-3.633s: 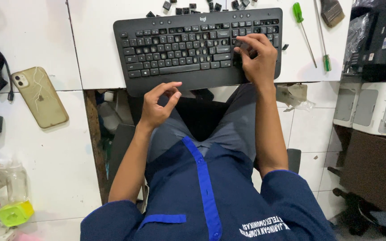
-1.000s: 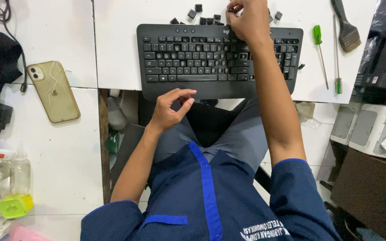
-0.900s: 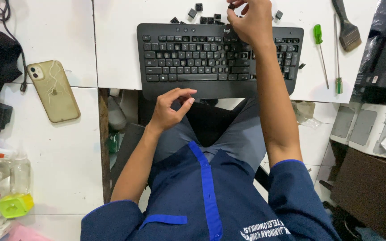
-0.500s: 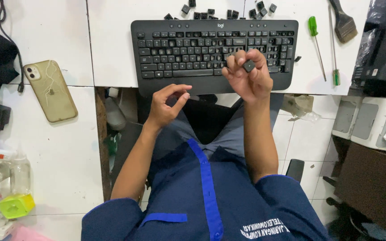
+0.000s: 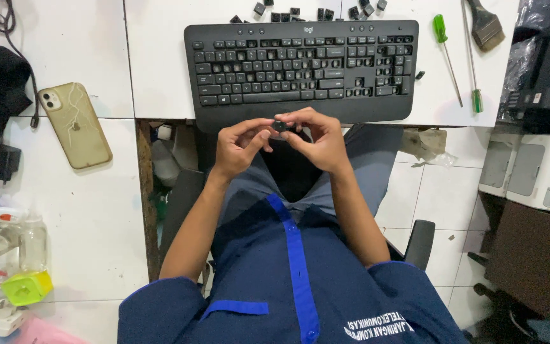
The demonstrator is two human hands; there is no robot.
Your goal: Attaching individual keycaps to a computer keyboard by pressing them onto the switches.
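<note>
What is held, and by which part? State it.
A small black keycap, pinched by its edges between the fingertips of the left hand and the right hand, just below the keyboard.

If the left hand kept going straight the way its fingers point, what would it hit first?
The left hand points toward the right hand; it would first meet the small black keycap pinched between them, then the right hand's fingers, though depth is hard to judge.
</note>
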